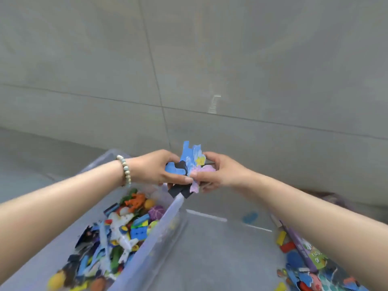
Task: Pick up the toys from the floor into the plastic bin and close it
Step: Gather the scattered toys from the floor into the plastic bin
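Head view, left to right, all places relative to the plastic bin (168,223):

toys in bin: heaped pile (117,234) inside, left of its near-right wall; white toy plane (120,229) on top, orange figure (135,201) toward the far end; bin is well filled, so I judge the task well along

lid: not visible; bin open, closing not yet done

left hand (156,168): above the bin's far right corner; beaded bracelet (125,169) on the wrist; fingers clamped on the left side of the puzzle pieces (190,166), thumb under

puzzle pieces: loose stack of flat blue, black and pink pieces, pinched between both hands just over the bin's right rim; two hands likely because a loose stack fans out and slips from one; some dark pieces already hang below the grip

right hand (220,171): just right of the bin's far corner; fingertips closed on the right side of the same stack

next move, my guess: shift left over the opening, then release; risk is pieces dropping outside the rim

floor toys (304,271): right of the bin, well apart; blocks, more puzzle pieces, a purple box (304,248); one blue piece (249,217) nearer the bin
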Demonstrator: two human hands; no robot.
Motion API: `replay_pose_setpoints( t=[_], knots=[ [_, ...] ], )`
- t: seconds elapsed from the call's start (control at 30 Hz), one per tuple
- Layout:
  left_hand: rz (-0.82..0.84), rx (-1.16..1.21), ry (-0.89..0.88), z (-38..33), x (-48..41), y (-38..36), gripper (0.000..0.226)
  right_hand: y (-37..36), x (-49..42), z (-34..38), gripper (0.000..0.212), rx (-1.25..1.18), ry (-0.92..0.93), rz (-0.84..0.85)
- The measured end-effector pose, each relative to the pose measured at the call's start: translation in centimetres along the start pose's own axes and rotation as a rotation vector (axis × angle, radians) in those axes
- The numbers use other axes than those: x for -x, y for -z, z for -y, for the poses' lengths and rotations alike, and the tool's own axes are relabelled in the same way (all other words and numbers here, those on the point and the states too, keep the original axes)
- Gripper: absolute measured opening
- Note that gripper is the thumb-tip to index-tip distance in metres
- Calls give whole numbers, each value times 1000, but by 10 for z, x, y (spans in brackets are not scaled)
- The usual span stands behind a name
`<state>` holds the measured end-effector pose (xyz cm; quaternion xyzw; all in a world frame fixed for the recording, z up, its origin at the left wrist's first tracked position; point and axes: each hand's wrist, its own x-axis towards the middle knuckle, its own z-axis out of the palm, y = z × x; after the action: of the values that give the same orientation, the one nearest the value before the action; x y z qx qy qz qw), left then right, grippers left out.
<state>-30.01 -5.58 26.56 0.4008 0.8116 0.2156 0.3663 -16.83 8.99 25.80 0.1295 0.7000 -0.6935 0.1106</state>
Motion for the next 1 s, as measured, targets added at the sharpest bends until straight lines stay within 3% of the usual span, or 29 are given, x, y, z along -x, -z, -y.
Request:
replay_pose_setpoints(
  t=[0.2, 0.33, 0.4, 0.5, 0.7, 0.83, 1.0],
  knots=[
    [-66, 119, 240, 103, 104, 13, 38, -125, -56, -2, 42, -128, -217, 115],
    [-153, 115, 477, 154, 135, 0, 92, -158, -73, -26, 57, -96, -335, -77],
    [-188, 132, 500, 163, 138, -1, 98, -151, -70, -29, 55, -9, -349, -96],
    [-222, 164, 387, 142, 125, 1, 96, -120, -57, -21, 50, 74, -327, -67],
    [-305, 131, -21, 33, 48, -4, 63, 1, -14, -17, 45, 105, -336, -229],
    [-129, 83, -115, -28, -19, -41, 53, 82, 22, -56, 49, 241, -427, -309],
    [74, -4, -48, -44, -101, -122, 51, 139, 59, -132, 48, 422, -496, -429]
  ],
)
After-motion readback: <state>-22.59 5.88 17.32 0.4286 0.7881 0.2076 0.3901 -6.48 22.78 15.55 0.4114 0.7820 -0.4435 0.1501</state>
